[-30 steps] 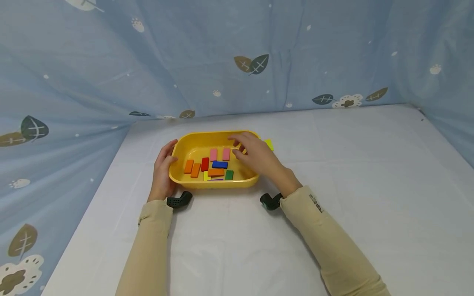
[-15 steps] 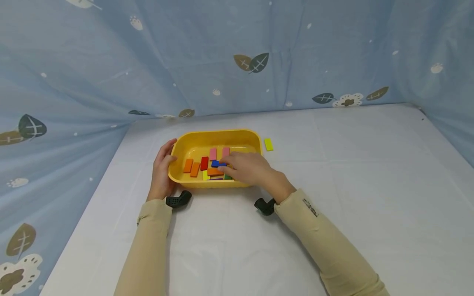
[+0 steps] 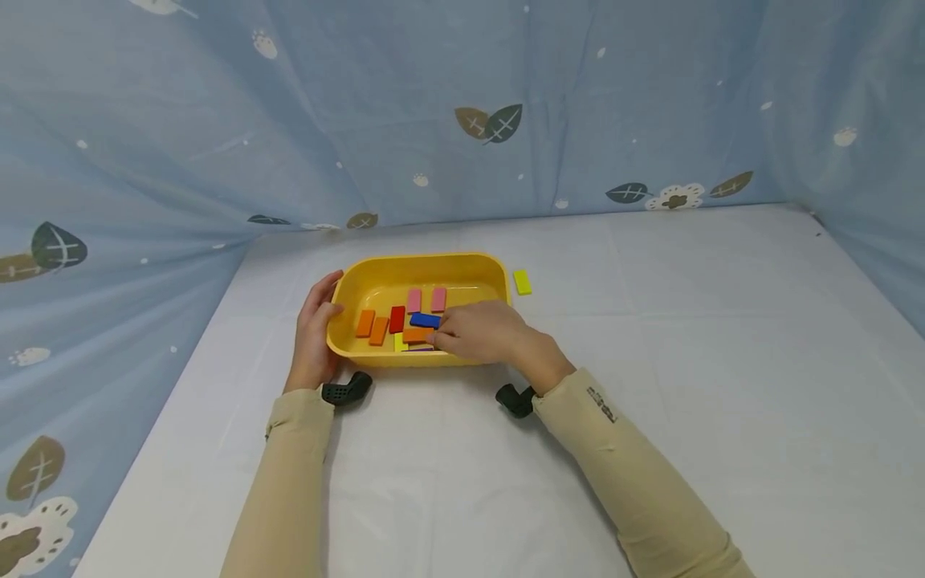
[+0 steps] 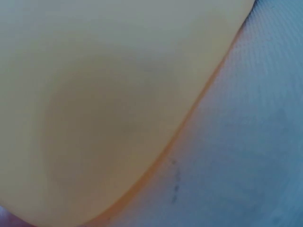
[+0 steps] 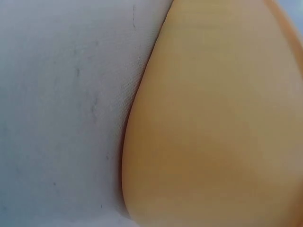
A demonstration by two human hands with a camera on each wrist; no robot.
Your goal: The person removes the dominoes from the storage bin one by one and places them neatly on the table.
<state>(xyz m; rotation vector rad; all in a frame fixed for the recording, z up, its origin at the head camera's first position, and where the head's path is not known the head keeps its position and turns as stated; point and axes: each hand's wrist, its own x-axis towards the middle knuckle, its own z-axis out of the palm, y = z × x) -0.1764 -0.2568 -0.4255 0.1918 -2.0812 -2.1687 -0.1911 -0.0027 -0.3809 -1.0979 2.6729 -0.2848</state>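
A yellow plastic tray (image 3: 405,360) stands on the white-covered table, several small coloured blocks inside it. My left hand (image 3: 312,337) holds its left end, thumb over the rim and fingers outside. My right hand (image 3: 480,331) reaches into the tray's right front, fingers bent down. Its fingertips are at the right ends of a blue block (image 3: 425,320) and an orange block (image 3: 417,335); whatever lies under them is hidden. Farther left lie a red block (image 3: 397,319) and two more orange blocks. Both wrist views show mostly tray wall (image 4: 94,118), blurred and close.
Two pink blocks (image 3: 438,299) lie toward the tray's back. A yellow-green block (image 3: 523,282) rests on the table just right of the tray. A blue patterned curtain (image 3: 405,120) hangs behind the table (image 3: 686,337).
My right hand has come down from above the tray's right rear to its right front, fingers bending in. The blue block has turned slightly, and the green block is now covered. My left hand stays put.
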